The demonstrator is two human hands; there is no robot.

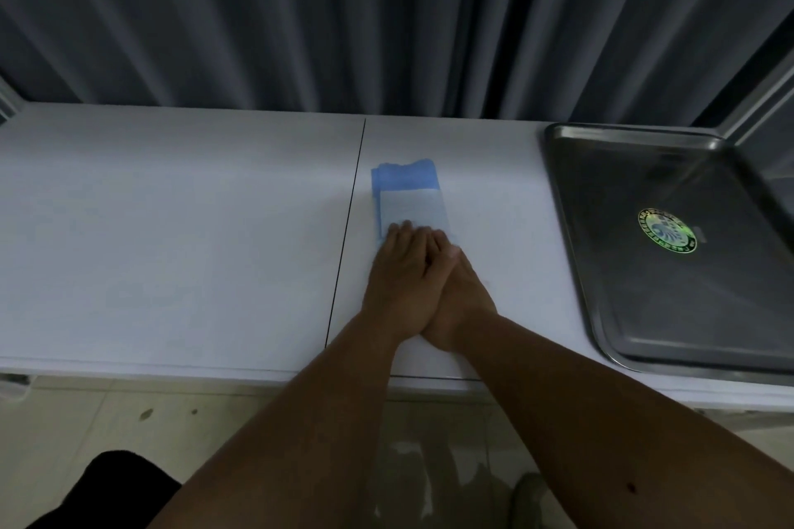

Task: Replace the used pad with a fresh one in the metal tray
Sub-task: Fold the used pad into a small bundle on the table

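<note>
My two forearms come up from the bottom of the view and meet over the white desk [172, 228], just right of the dark seam [348, 228] that splits its top. My left hand [401, 271] lies partly over my right hand [455, 292], the two side by side and overlapping. The fingers [401, 234] of both are laid out fairly straight and close together, pressing flat on the near end of the folded blue-and-white pad [408, 198]; they are not curled round it. Whether any fingertip has caught under an edge I cannot tell, since my hands hide that end.

The pad lies on the desk beyond my hands, folded into a narrow strip, its pale layer on top and a blue layer showing at the far end and along the left edge. It is well apart from the rectangular stainless-steel tray [571, 228], which sits at the right end of the desk with a round shiny sticker [667, 230] on its floor and no pad in it.

I judge that I am handling the fresh pad, flattening it or about to open it. Next I must take hold of an edge, unfold it and carry it right to the tray.

Behind the desk hangs a pleated grey curtain [343, 13].
</note>
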